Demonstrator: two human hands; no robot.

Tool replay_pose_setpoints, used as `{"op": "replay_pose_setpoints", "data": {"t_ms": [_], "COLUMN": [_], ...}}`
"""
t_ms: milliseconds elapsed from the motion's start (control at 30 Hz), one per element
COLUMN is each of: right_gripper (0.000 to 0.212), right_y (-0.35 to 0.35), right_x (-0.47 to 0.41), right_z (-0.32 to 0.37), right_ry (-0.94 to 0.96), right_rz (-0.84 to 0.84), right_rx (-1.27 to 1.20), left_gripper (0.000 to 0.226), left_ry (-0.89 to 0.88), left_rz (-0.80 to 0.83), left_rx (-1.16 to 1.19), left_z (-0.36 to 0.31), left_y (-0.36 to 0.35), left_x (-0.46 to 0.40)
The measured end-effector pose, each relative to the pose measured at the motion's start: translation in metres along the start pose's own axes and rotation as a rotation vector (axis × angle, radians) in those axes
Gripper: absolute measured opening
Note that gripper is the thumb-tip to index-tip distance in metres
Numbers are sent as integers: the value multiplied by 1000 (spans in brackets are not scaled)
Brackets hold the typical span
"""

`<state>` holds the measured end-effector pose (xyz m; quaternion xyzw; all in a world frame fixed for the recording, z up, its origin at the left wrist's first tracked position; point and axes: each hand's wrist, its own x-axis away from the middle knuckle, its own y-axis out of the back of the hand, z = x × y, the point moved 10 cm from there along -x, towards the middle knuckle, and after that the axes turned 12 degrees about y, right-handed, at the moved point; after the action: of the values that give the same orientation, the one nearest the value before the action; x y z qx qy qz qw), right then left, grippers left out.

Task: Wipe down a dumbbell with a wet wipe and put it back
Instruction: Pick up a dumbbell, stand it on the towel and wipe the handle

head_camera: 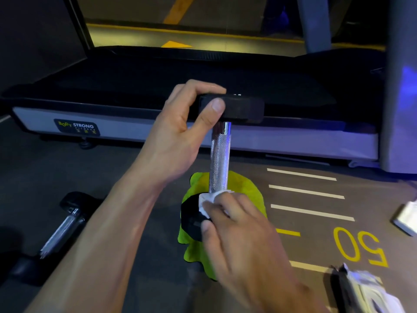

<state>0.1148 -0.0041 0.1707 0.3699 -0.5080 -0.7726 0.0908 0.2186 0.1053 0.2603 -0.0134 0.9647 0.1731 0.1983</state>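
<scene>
A dumbbell (220, 154) with black heads and a knurled chrome handle stands upright on a bright green cloth (246, 188) on the gym floor. My left hand (182, 129) grips its upper black head between thumb and fingers. My right hand (234, 224) holds a white wet wipe (206, 201) against the bottom of the handle, where it meets the lower head. The lower head is partly hidden by my right hand.
A second dumbbell (61, 229) lies on the floor at the left. A treadmill base (135, 123) runs across behind. A wipes packet (370, 292) lies at the lower right, and another pale object (406, 218) lies at the right edge. Floor markings read 50.
</scene>
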Motion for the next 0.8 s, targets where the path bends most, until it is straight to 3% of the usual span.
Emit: {"op": "replay_pose_setpoints", "data": {"t_ms": [133, 233, 367, 600, 800], "right_gripper": [41, 33, 31, 34, 34], "right_y": [-7, -2, 5, 1, -7], "right_x": [-10, -2, 20, 12, 6], "right_z": [11, -17, -66, -10, -44], "right_ry": [-39, 2, -128, -2, -124], "right_rz": [55, 53, -1, -62, -35], "right_rx": [97, -177, -441, -241, -530], "left_gripper": [16, 17, 18, 17, 18], "left_ry": [-20, -33, -33, -36, 15], "left_rz": [23, 22, 19, 32, 75], "left_rx": [-24, -32, -26, -16, 36], "left_z": [-6, -9, -8, -8, 1], "left_y": [-6, -6, -5, -8, -1], "left_x": [2, 4, 5, 5, 6]}}
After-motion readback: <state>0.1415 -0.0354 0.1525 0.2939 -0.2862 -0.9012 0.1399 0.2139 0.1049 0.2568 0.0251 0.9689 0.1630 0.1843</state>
